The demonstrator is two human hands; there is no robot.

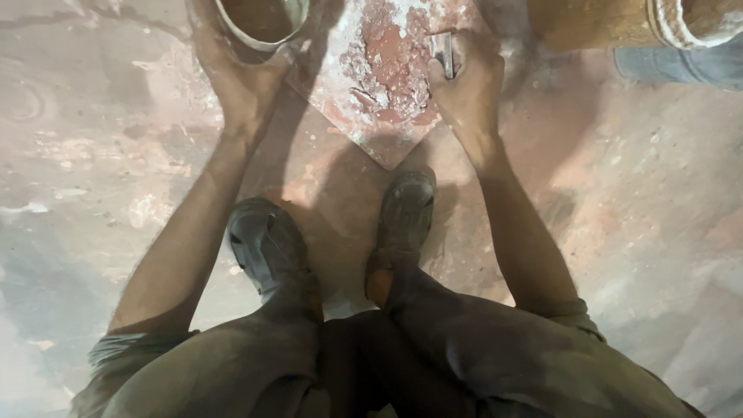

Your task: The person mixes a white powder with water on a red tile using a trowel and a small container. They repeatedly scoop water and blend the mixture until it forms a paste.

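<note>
The dusty reddish floor [101, 155] fills nearly everything I see, stained pale and grey toward its left edge. I am crouched over it, my knees in dark trousers at the bottom edge, my two worn sandals planted side by side in the middle: the left sandal [263, 244] a little lower, the right sandal [406, 213] with its toe almost touching the near corner of the tile.

The square tile [364, 124] lies flat on the floor at the top centre, turned so one corner points back at me. Its top is caked with a crumbly heap of red and white mortar [387, 62], thickest toward its right side.

At the top right corner of the floor sits a brownish container [588, 23] lying near a bit of blue cloth [681, 66], well apart from the tile. At the top edge, left of the tile, is a round bowl [263, 23] with a pale rim.

My left hand [240, 73] is wrapped around the near side of that bowl, fingers curled on its rim. My right hand [468, 81] rests on the tile's right edge, fingers closed round a small flat metal scraper [443, 53] whose blade touches the mortar.
</note>
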